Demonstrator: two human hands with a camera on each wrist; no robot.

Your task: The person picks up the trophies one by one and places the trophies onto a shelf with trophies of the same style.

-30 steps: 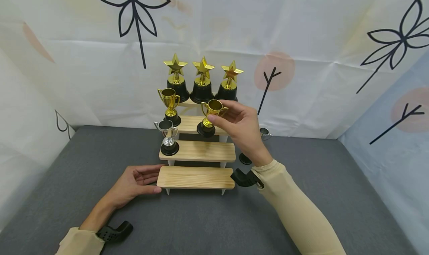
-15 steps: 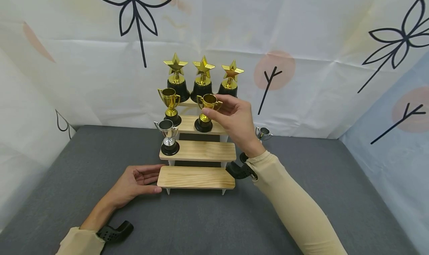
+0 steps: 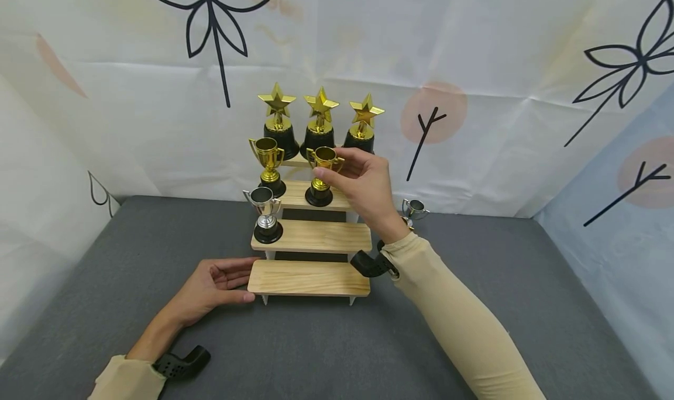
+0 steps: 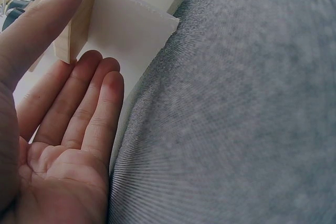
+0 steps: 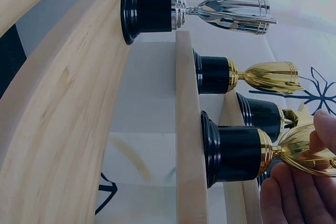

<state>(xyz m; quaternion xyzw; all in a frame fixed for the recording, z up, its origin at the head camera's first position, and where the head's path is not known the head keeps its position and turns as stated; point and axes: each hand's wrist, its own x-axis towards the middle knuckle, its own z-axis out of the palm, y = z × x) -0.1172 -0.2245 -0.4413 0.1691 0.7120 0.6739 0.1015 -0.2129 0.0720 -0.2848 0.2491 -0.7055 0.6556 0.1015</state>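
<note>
My right hand pinches a small gold trophy cup by its bowl, thumb in front and fingers behind. In the right wrist view the black base of this gold trophy cup is right at the third wooden step, upright on it. Another gold trophy cup stands at that step's left end. A silver trophy cup stands on the step below, at the left. My left hand rests at the left end of the lowest step, its fingers extended and thumb near the front edge.
Three gold star trophies with black bases line the top step, behind the held cup. Beyond my right forearm, a silver cup stands right of the stand, partly hidden. A white patterned cloth hangs behind the grey tabletop.
My right hand has carried the gold trophy cup slightly left and back over the third step, with little motion in the last half second. The left hand has stayed in place.
</note>
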